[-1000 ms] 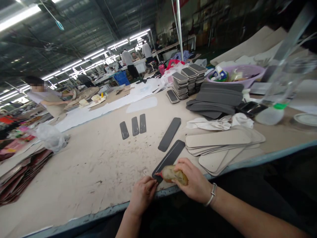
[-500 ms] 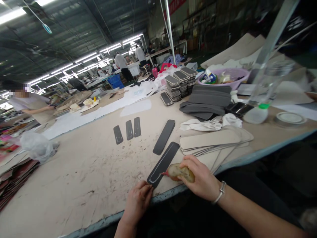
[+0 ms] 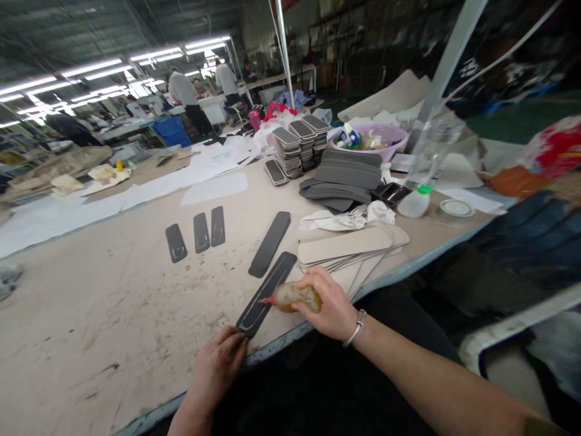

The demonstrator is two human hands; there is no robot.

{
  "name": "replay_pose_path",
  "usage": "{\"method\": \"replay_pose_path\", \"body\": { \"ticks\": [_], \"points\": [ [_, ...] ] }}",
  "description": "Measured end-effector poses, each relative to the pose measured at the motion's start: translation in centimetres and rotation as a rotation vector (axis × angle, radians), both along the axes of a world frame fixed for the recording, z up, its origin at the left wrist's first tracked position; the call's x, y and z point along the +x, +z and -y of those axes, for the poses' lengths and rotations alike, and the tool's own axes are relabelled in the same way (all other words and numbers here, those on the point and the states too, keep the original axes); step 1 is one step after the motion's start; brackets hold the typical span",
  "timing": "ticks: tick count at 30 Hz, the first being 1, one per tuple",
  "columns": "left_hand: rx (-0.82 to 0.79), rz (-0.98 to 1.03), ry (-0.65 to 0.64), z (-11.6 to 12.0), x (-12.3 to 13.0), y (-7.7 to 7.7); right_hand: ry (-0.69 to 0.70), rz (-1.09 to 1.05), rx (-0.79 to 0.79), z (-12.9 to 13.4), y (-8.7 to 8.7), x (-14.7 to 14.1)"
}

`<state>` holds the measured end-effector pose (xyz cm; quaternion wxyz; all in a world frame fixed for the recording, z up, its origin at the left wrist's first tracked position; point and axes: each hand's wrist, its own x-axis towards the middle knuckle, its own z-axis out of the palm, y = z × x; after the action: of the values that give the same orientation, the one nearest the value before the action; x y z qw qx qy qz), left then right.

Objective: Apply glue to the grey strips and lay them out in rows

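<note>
My right hand (image 3: 331, 306) is wrapped round a squeeze bottle of glue (image 3: 295, 298), yellowish with a red nozzle. The nozzle tip points left and down onto a dark grey strip (image 3: 271, 287), where a shiny line of glue runs along the edges and round the near end. My left hand (image 3: 220, 357) has its fingers bunched at that near end, gripping the strip by the table's edge. Another dark strip (image 3: 270, 244) lies just beyond. Farther left lie three shorter dark pieces (image 3: 176, 243) with shiny glue lines on them.
Beige strips (image 3: 345, 247) are stacked to the right, with a white cloth (image 3: 336, 219) and dark strips (image 3: 347, 175) behind. Farther back stand piles of small panels (image 3: 288, 145) and a purple basin (image 3: 394, 140). A green-capped bottle (image 3: 415, 203) and a round tin (image 3: 456, 209) stand at right.
My view has turned right, so everything sits farther left. The bottle's nozzle has moved up along the strip's right side, and the glue line there is longer. My left hand stays at the near end.
</note>
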<state>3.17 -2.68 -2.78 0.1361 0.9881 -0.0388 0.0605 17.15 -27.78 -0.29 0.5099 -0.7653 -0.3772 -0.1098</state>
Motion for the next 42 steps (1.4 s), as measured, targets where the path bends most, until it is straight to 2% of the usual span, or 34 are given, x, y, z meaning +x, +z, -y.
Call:
{"method": "replay_pose_path", "body": {
  "ticks": [3,5,13,19,28,36,42],
  "points": [
    [0.025,-0.010,0.004,-0.1,0.0,-0.1,0.135,-0.032,-0.042,-0.9,0.0,-1.1],
    [0.035,-0.001,0.003,-0.1,-0.1,-0.1,0.125,-0.039,-0.094,-1.0,0.2,-0.9],
    [0.037,0.004,-0.002,0.1,0.0,0.1,-0.224,0.031,-0.099,1.2,0.3,2.6],
    [0.045,0.038,-0.031,-0.3,0.1,-0.2,-0.341,0.051,-0.017,1.6,0.1,4.0],
    [0.055,0.061,-0.035,-0.4,0.1,-0.5,-0.354,0.039,-0.071,0.2,-0.3,5.0],
    [0.065,0.063,-0.036,-0.4,0.2,-0.6,-0.382,0.033,-0.061,1.4,-0.3,4.7],
    [0.069,0.056,-0.035,-0.3,0.2,-0.2,-0.329,0.022,-0.052,1.9,0.3,3.8]
  ]
}}
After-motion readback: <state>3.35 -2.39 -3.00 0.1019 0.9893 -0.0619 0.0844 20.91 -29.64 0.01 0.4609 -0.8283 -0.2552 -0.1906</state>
